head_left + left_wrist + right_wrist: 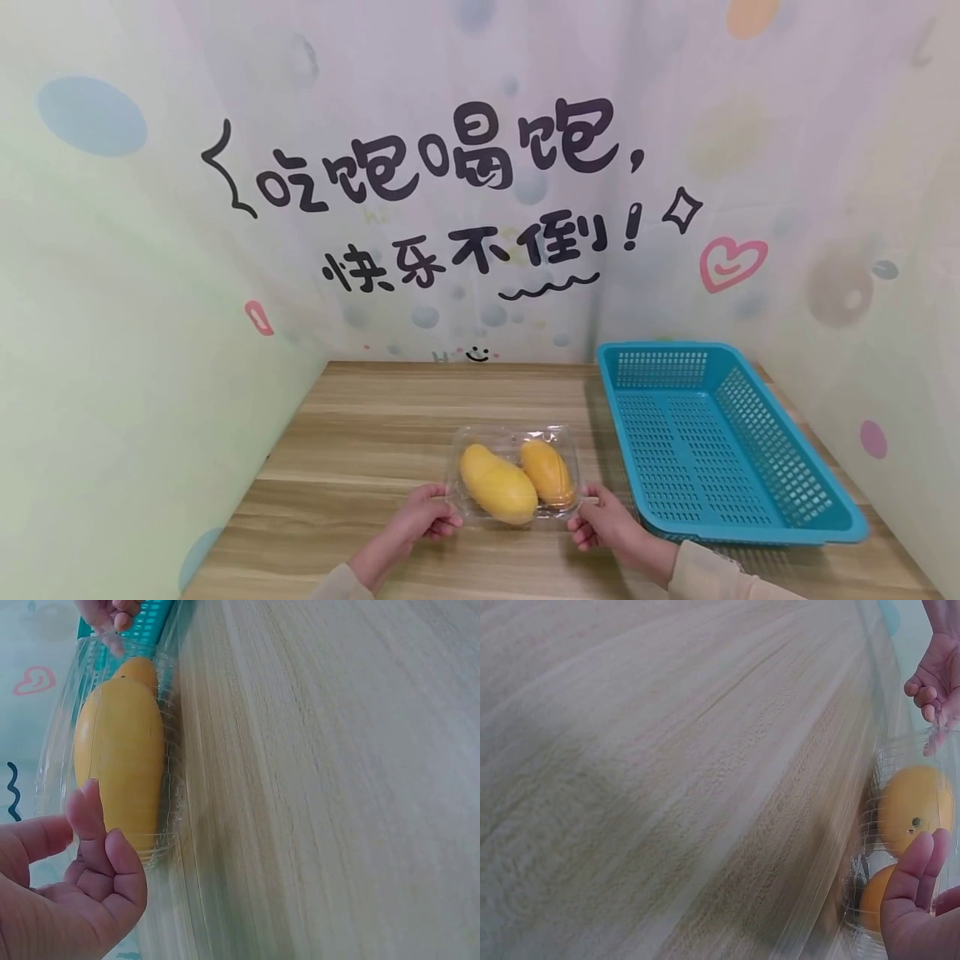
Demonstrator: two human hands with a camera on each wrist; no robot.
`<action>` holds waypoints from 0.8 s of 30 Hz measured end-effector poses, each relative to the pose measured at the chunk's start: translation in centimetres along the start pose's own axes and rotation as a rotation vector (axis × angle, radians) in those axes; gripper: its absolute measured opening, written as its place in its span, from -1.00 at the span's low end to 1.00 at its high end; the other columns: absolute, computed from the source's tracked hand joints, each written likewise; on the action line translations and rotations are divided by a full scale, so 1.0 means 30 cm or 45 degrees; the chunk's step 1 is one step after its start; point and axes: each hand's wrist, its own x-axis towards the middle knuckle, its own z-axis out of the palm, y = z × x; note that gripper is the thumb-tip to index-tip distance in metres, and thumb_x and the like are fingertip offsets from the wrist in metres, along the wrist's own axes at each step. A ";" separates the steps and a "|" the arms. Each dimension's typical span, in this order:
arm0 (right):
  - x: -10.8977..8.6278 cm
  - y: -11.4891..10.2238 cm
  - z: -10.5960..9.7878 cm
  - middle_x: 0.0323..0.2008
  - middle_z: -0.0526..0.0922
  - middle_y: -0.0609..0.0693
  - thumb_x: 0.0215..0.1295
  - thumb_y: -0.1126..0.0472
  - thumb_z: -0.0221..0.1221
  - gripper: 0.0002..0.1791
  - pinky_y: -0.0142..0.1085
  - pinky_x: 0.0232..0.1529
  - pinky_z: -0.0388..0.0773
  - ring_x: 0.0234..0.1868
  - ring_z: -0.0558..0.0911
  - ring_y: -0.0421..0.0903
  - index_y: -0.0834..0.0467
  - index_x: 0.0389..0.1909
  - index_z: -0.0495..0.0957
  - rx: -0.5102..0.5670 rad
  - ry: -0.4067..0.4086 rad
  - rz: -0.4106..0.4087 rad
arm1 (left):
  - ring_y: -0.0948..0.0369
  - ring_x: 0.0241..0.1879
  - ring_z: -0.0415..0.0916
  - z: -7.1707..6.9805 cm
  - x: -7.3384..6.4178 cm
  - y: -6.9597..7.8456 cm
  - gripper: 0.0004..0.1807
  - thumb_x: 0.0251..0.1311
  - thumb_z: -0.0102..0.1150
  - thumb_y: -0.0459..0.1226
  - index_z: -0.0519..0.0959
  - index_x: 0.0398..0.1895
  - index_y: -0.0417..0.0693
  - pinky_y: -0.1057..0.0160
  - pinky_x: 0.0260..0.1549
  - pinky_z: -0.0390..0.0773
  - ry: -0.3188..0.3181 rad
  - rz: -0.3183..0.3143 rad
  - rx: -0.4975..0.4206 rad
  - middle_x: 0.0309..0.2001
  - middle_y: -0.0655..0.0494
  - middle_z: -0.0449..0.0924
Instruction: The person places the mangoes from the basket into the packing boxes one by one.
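A clear plastic clamshell box point(517, 433) with yellow mangoes point(510, 493) inside is in the middle of the head view, near the front of the table. My left hand point(422, 518) pinches its left edge between thumb and curled fingers. At the opposite edge, my right hand point(606, 523) grips the box the same way. In the left wrist view, one long mango point(124, 750) hides most of another behind it. Two mangoes point(915, 806) show through the plastic in the right wrist view. Whether the box touches the tabletop is hard to tell.
A blue perforated plastic basket point(647, 492) stands on the wood-grain table point(360, 433) to the right, close to my right hand. Printed cloth walls point(480, 67) with black lettering and coloured spots enclose the table at the back and sides.
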 end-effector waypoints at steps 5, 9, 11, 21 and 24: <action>-0.002 0.000 0.001 -0.58 0.52 0.03 0.25 0.39 -0.18 -0.74 -0.33 -0.54 0.55 -0.63 0.50 -0.18 0.36 -0.05 0.11 0.010 -0.016 -0.019 | 0.44 -0.71 0.43 -0.003 0.005 -0.007 -0.48 0.07 -0.02 -0.43 0.19 0.10 -0.57 0.48 -0.69 0.36 0.012 -0.001 -0.001 -0.62 0.20 0.61; -0.002 -0.002 0.001 -0.57 0.53 0.03 0.25 0.38 -0.17 -0.69 -0.32 -0.54 0.55 -0.63 0.50 -0.17 0.38 -0.01 0.10 0.007 -0.001 -0.006 | 0.44 -0.71 0.43 0.002 0.007 -0.008 -0.47 0.10 -0.03 -0.43 0.17 0.13 -0.56 0.48 -0.68 0.37 0.028 0.000 -0.003 -0.61 0.19 0.61; 0.000 -0.004 0.001 -0.56 0.53 0.05 0.25 0.38 -0.16 -0.66 -0.31 -0.54 0.55 -0.63 0.50 -0.16 0.38 0.02 0.09 0.002 0.026 0.002 | 0.42 -0.69 0.44 0.009 0.007 -0.007 -0.44 0.10 -0.02 -0.41 0.16 0.15 -0.57 0.46 -0.67 0.39 0.049 0.006 0.014 -0.59 0.18 0.62; -0.026 -0.015 -0.012 -0.44 0.44 0.11 0.30 0.16 -0.09 -0.45 -0.30 -0.54 0.50 -0.56 0.45 -0.11 0.49 0.12 0.08 -0.180 0.082 0.086 | 0.23 -0.53 0.46 0.014 0.005 -0.002 -0.35 0.12 0.03 -0.34 0.08 0.21 -0.55 0.34 -0.59 0.38 0.169 0.095 0.123 -0.43 0.02 0.51; -0.065 -0.026 -0.038 -0.48 0.46 0.09 0.37 -0.01 -0.14 -0.52 -0.37 -0.56 0.42 -0.56 0.43 -0.11 0.40 -0.10 0.28 -0.357 -0.119 0.148 | 0.00 -0.29 0.51 -0.001 -0.011 0.014 -0.40 0.22 -0.03 -0.29 0.10 0.21 -0.54 0.17 -0.42 0.53 0.222 0.196 0.258 -0.22 -0.22 0.49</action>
